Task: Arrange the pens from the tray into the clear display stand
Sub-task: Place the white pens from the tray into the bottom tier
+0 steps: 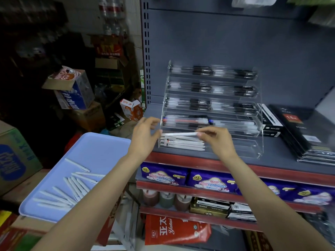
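I have one white pen (178,134) held level by its ends, my left hand (145,137) pinching one tip and my right hand (216,140) the other, just above the white pens (183,143) already lying in the bottom tier of the clear display stand (259,134). If one pinch slackens first, the pen could tip and land crooked across the row. More pens (72,187) wait on the blue tray (101,147); how firm my grip is, I can't quite tell.
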Available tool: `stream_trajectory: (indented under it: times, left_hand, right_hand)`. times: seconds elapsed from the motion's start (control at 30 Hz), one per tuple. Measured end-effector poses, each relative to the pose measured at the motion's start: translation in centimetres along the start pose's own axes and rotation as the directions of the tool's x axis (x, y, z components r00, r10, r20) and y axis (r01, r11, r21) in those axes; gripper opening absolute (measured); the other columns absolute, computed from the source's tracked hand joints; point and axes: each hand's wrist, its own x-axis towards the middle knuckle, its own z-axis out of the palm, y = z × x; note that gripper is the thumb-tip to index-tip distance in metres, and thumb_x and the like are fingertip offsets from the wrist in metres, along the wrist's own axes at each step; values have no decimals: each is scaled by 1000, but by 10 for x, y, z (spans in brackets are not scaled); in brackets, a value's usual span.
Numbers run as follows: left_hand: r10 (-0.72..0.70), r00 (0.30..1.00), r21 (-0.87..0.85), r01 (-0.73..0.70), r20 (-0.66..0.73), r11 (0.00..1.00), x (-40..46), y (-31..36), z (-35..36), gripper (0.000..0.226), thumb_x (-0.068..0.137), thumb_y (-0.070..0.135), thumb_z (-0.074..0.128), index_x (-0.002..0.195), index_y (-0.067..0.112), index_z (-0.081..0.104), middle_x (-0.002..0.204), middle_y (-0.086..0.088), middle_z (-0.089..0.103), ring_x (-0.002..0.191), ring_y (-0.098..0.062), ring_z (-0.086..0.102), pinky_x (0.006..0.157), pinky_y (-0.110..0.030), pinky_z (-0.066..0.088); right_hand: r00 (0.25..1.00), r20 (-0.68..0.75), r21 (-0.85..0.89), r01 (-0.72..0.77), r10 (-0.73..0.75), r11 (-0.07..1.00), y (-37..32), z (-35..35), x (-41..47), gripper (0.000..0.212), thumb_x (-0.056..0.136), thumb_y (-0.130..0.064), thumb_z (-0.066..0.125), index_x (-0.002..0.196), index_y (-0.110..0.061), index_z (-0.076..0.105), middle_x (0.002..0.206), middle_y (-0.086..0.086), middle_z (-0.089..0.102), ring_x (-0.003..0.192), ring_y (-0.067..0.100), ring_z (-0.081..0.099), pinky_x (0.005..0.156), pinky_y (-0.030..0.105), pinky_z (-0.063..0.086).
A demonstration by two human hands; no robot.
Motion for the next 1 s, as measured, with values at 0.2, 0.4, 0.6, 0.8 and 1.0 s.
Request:
stream_trajectory:
  times: [0.2,0.4,0.6,0.8,1.0]
  left_hand:
    - [-137,986,-39,141,94,989,-1,-17,5,34,91,15,59,125,9,58,117,-9,66,109,-18,60,92,-22,43]
    - [-163,985,-78,167,55,983,2,-19,11,31,88,15,63,119,10,64,112,-8,69,107,-17,63,94,-25,47]
    - [-165,984,-89,171,65,981,2,-20,10,32,88,15,63,119,8,63,112,-10,69,106,-17,63,91,-20,44]
    - [-155,983,-108,165,96,980,-2,-20,9,30,90,18,60,120,11,62,113,-7,68,106,-14,61,87,-19,45]
    - [-114,987,-142,130,114,981,-11,-31,-16,22,91,15,59,112,14,65,101,3,66,93,-7,59,70,3,40]
  right_hand:
    - [998,3,-101,-60,61,993,10,-4,0,10,85,-11,67,92,-11,74,73,-6,67,65,2,61,65,6,48]
    - [997,69,-294,-18,40,956,8,-4,2,14,84,-15,68,94,-8,74,88,2,68,80,13,61,71,12,45]
    - [993,82,-376,-42,79,926,5,1,6,4,82,-10,70,84,-8,68,75,4,64,73,13,58,73,24,49]
    - [994,99,-406,-9,54,914,-3,12,4,6,83,-10,69,87,-6,71,80,-2,60,76,10,55,62,12,38]
    - [987,124,-286,134,-102,949,-45,65,-11,10,84,-18,68,93,-15,70,91,-2,63,77,7,54,68,12,37]
